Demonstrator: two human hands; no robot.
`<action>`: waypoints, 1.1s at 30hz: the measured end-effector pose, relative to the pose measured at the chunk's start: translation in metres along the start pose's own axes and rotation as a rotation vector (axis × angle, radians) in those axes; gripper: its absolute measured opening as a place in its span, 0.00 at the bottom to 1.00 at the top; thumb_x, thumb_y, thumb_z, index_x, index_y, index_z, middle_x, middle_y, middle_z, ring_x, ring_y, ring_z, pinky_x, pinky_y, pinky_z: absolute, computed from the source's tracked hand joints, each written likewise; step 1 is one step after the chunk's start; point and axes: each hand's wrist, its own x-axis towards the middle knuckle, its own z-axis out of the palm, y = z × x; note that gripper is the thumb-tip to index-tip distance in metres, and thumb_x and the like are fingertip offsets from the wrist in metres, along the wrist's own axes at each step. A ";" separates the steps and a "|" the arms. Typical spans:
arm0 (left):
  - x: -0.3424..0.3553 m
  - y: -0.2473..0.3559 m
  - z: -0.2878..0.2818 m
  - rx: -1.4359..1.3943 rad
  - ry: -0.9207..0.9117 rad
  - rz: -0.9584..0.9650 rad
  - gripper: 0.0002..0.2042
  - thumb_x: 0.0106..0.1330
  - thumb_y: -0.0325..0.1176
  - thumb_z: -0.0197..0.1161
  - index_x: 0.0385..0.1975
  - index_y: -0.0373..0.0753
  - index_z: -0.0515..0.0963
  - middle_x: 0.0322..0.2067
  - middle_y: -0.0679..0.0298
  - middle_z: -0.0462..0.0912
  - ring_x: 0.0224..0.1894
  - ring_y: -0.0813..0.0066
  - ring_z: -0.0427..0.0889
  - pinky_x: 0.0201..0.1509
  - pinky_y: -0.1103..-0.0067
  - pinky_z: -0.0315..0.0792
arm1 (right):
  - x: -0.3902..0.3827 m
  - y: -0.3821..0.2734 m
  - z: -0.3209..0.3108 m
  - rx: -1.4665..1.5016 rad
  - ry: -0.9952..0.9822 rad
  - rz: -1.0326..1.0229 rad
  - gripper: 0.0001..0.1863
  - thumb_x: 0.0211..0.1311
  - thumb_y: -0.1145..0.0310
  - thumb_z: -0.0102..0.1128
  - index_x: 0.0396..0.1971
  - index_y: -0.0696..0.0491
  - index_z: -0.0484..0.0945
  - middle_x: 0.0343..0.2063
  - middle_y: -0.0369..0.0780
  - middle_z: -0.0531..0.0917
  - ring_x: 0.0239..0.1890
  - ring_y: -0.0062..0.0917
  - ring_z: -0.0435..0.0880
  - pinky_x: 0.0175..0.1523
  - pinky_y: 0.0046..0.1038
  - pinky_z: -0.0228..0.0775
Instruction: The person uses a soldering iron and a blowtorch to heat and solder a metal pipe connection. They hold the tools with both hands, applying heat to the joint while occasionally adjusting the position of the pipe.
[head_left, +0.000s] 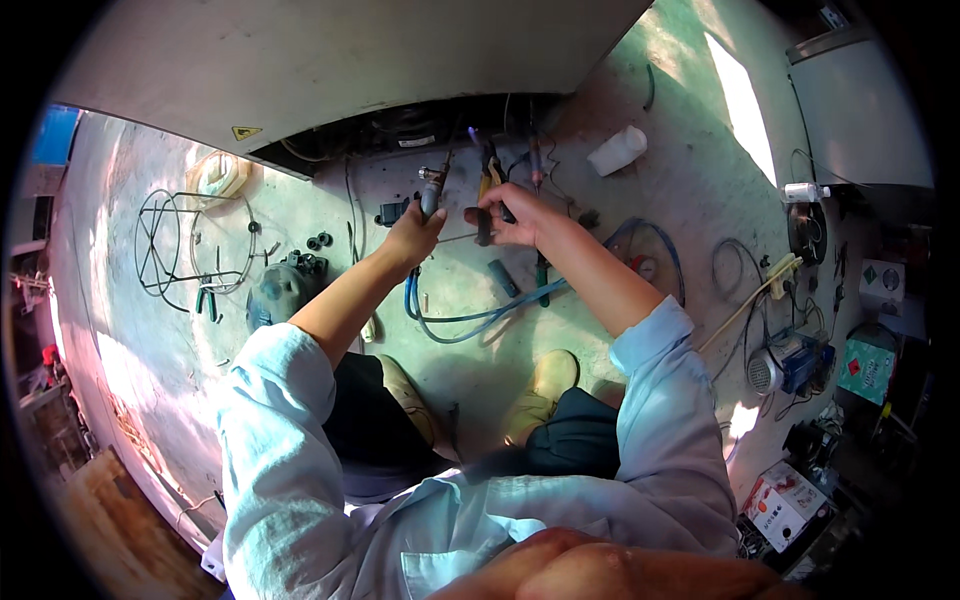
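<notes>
While we hold the grey torch [430, 198] at the upper centre of the frame, a bluish flame [473, 133] shows before the cabinet [330, 60]; we judge that a steady nozzle, aimed clear of the fingers, serves best. Our left hand [412, 237] wraps the torch. Our right hand [518, 216] curls at yellow-handled pliers [485, 186]; exactly what it pinches we cannot tell. Both forearms [352, 305] converge above blue hoses [470, 338], mid-frame.
</notes>
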 end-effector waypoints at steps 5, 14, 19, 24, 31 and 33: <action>-0.001 0.000 -0.001 0.033 0.019 -0.004 0.18 0.68 0.45 0.54 0.45 0.38 0.65 0.26 0.66 0.71 0.27 0.78 0.72 0.31 0.79 0.68 | 0.001 0.002 0.001 0.095 0.003 0.000 0.04 0.51 0.77 0.53 0.28 0.54 0.70 0.32 0.42 0.80 0.42 0.33 0.83 0.48 0.54 0.68; -0.003 0.003 -0.001 0.056 -0.001 -0.018 0.20 0.68 0.47 0.54 0.48 0.37 0.66 0.29 0.68 0.72 0.29 0.80 0.71 0.36 0.80 0.69 | 0.014 0.002 0.002 0.218 -0.062 0.052 0.05 0.51 0.77 0.52 0.29 0.55 0.70 0.31 0.43 0.80 0.43 0.35 0.83 0.52 0.56 0.67; -0.004 0.005 -0.001 0.043 -0.014 -0.014 0.20 0.69 0.47 0.54 0.49 0.37 0.66 0.30 0.68 0.72 0.30 0.79 0.71 0.36 0.80 0.69 | 0.010 0.005 0.001 0.194 -0.097 0.049 0.04 0.51 0.77 0.51 0.29 0.56 0.70 0.32 0.45 0.80 0.42 0.36 0.83 0.53 0.57 0.66; -0.005 0.007 -0.002 0.069 -0.012 -0.026 0.20 0.69 0.47 0.54 0.49 0.36 0.66 0.29 0.67 0.72 0.30 0.79 0.71 0.36 0.80 0.69 | 0.008 0.012 0.003 0.188 -0.134 0.069 0.05 0.51 0.77 0.50 0.30 0.56 0.70 0.32 0.46 0.80 0.41 0.37 0.83 0.53 0.57 0.66; -0.002 0.004 -0.003 0.081 -0.013 -0.011 0.20 0.68 0.47 0.54 0.48 0.36 0.66 0.29 0.66 0.72 0.30 0.78 0.71 0.36 0.79 0.68 | 0.012 0.016 0.002 0.199 -0.174 0.085 0.08 0.48 0.77 0.53 0.31 0.52 0.68 0.32 0.40 0.73 0.38 0.35 0.83 0.50 0.54 0.67; -0.002 0.003 -0.002 0.059 -0.014 -0.006 0.20 0.68 0.47 0.54 0.48 0.36 0.66 0.30 0.66 0.72 0.30 0.78 0.71 0.36 0.79 0.68 | 0.012 0.017 0.002 0.203 -0.172 0.088 0.09 0.48 0.77 0.53 0.31 0.52 0.68 0.32 0.40 0.73 0.38 0.35 0.83 0.50 0.55 0.67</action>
